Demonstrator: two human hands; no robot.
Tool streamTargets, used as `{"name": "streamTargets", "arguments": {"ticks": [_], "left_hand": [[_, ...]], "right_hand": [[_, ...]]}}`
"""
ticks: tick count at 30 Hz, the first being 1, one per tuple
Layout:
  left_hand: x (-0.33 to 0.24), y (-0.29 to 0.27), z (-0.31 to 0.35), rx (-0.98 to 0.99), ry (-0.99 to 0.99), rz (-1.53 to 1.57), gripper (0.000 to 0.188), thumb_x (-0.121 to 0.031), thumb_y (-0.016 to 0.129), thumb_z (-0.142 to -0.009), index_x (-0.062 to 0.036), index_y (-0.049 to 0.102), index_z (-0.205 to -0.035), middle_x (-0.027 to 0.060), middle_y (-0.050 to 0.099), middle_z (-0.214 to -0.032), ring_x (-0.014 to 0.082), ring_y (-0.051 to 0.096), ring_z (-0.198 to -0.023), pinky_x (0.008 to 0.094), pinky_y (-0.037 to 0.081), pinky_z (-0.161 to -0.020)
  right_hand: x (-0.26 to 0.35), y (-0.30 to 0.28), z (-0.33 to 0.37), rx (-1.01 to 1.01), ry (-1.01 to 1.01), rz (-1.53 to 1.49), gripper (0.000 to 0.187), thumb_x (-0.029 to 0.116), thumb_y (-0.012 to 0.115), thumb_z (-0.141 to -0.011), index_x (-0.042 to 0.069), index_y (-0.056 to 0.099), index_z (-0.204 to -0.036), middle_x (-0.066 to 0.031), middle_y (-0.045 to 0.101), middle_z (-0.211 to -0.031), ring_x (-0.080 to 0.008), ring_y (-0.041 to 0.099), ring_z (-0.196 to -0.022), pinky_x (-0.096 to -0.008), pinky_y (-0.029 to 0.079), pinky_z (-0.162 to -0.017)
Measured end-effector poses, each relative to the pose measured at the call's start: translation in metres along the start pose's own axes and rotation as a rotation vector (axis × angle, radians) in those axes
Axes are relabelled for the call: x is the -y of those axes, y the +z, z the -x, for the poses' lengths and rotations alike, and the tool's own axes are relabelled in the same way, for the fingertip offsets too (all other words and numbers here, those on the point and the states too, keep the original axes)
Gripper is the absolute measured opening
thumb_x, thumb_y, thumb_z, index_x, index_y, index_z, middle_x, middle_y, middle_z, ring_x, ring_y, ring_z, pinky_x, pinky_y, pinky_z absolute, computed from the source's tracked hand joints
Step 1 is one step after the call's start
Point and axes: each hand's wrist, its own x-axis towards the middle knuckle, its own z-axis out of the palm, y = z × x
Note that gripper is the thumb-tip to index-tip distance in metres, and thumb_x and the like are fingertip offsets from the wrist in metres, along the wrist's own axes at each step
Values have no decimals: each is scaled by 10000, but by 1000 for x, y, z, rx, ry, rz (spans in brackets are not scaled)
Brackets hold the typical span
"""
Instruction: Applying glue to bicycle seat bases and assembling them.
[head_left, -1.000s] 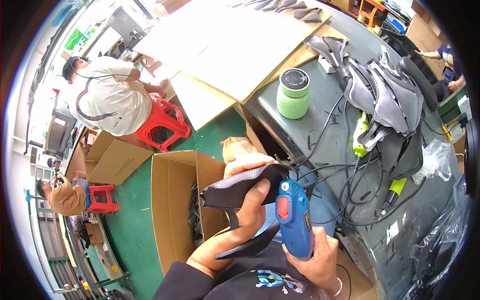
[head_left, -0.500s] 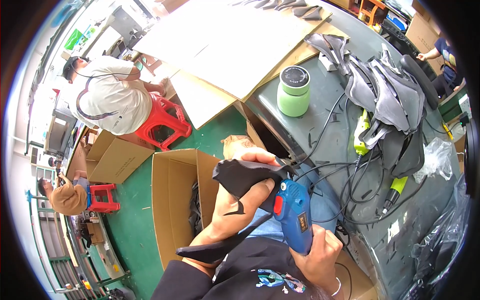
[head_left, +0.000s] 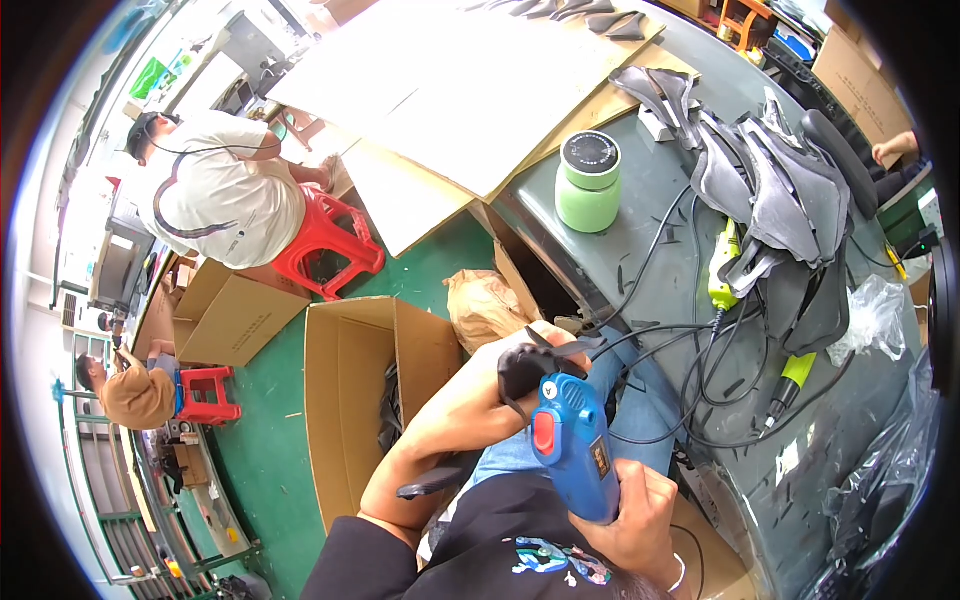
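My right hand (head_left: pixel 635 520) is wrapped round the lower body of a blue handheld power tool (head_left: pixel 577 455) with a red button on its side. The tool's upper end meets a black, flexible moulded piece (head_left: pixel 524 370), and its working tip is hidden there. My left hand (head_left: pixel 470 405) grips that piece, now bunched up, with its fingers partly hidden behind it. A thin dark strip sticks out beside the tool's top. Under my left forearm hangs a longer black tail (head_left: pixel 435 482), whose link to the piece is hidden.
An open cardboard box (head_left: pixel 345 400) stands left of my arms, near a brown paper bag (head_left: pixel 487 308). On the grey table (head_left: pixel 650 270) are a green flask (head_left: pixel 588 190), grey-black moulded parts (head_left: pixel 790 200), yellow-green tools (head_left: pixel 722 265), cables and dark scraps. Two people sit on red stools.
My left hand has turned the black piece over and bunched it, so its broad face no longer shows. The blue tool has shifted slightly left and down. The tail has swung lower.
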Motion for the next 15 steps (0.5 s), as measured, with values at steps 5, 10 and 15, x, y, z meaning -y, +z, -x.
{"name": "streamTargets", "arguments": {"ticks": [5,10,15], "left_hand": [[10,-8,-4,158,85,-256,327,103,511,-677,-1,538,-986,120,572,-936,253,570,-895,332,437,-848],[9,7,-4,486,-352,-73,436,-49,623,-731,-28,464,-1136,115,611,-892,202,572,-819,331,447,-760],[22,35,-2,688,-423,90,509,-107,608,-834,-10,393,-1285,114,552,-1160,167,495,-1057,290,393,-917]], "right_hand": [[-2,-6,0,18,-23,30,494,101,794,-520,7,473,-883,-124,533,-632,-314,548,-545,-374,425,-516],[-4,-18,-12,-226,62,18,517,145,831,-596,-2,498,-963,-108,589,-683,-277,606,-563,-340,479,-535],[-12,-24,-31,-230,207,-259,465,127,799,-642,7,487,-965,-124,640,-754,-210,652,-649,-302,505,-598]]}}
